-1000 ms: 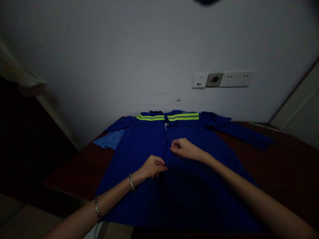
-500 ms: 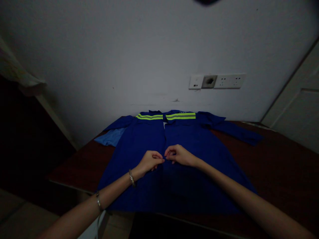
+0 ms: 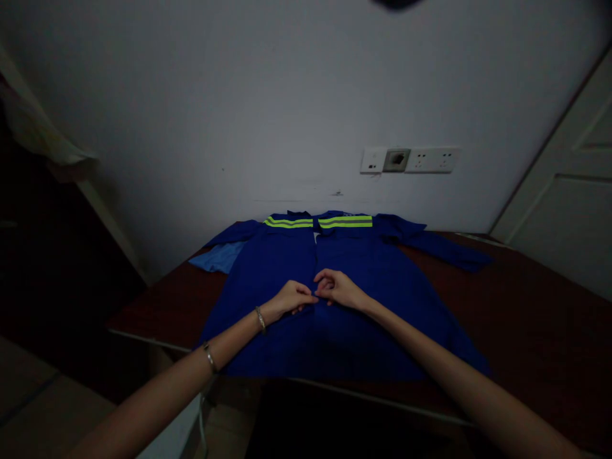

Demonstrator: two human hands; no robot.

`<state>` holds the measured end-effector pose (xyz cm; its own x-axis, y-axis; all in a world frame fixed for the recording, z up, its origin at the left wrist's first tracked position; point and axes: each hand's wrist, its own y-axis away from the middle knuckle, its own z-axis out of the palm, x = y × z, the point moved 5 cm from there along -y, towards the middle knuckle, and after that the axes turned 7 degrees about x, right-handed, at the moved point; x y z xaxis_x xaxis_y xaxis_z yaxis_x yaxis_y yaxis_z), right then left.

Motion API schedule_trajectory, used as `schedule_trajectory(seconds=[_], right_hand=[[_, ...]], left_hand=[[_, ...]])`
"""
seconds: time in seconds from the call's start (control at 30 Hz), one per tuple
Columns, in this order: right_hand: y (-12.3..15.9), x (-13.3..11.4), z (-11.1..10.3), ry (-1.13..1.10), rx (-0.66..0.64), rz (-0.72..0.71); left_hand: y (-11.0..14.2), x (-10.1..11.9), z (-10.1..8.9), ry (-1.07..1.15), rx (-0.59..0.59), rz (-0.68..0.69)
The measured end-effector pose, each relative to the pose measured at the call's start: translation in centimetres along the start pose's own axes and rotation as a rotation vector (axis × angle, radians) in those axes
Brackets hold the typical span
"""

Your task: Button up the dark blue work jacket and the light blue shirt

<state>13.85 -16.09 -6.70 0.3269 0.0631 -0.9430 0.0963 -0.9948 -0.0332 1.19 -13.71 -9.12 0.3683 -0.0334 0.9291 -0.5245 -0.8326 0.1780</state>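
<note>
A dark blue work jacket (image 3: 382, 280) with yellow-green reflective stripes lies spread on the table, front side up, its collar toward the wall. Its front opening runs down the middle. My left hand (image 3: 292, 297) pinches the jacket's left front edge near the lower middle. My right hand (image 3: 340, 290) is closed in a pinch at the facing edge, its fingertips almost touching those of my left hand. Whatever small part of the front lies between the fingertips is too small to make out. Two bracelets circle my left wrist and forearm.
The dark red-brown table (image 3: 535, 287) stands against a pale wall (image 3: 287, 115) with a row of sockets (image 3: 411, 160). A lighter blue cloth (image 3: 217, 257) shows under the jacket's left sleeve. On the right is a white door (image 3: 568, 210); a white object (image 3: 174, 433) stands below the table's front edge.
Both hands have shifted slightly up the front opening, and the fingertips are closer together. The jacket's lower hem appears higher in view. The camera view has tilted a little.
</note>
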Motion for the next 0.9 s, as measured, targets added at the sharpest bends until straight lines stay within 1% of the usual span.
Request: schedule_trajectory(seconds=[0.13,0.23,0.33,0.47,0.6,0.7,0.77,0.9], right_hand=[[0.0,0.7,0.2,-0.044,0.018,-0.030],[0.0,1.4,0.0,-0.106,0.026,0.015],[-0.1,1.9,-0.4,-0.154,0.059,0.067],[0.1,1.9,-0.7,-0.171,0.094,0.072],[0.4,1.6,-0.4,-0.144,0.109,0.053],[0.8,1.2,0.0,-0.101,0.123,-0.006],[1.2,0.7,0.1,-0.023,0.146,-0.079],[2.2,-1.1,0.2,0.256,0.216,-0.320]], left_hand=[[-0.3,-0.6,-0.2,-0.002,-0.004,0.016],[-0.2,-0.3,-0.2,0.006,-0.017,0.055],[0.3,0.2,-0.2,-0.007,-0.026,0.080],[0.8,0.7,-0.2,-0.043,-0.028,0.068],[1.0,0.7,-0.1,-0.072,-0.024,0.106],[0.7,0.3,0.0,-0.110,-0.011,0.140],[0.4,-0.1,0.0,-0.131,0.002,0.163],[0.0,-0.6,0.0,-0.102,0.033,0.199]])
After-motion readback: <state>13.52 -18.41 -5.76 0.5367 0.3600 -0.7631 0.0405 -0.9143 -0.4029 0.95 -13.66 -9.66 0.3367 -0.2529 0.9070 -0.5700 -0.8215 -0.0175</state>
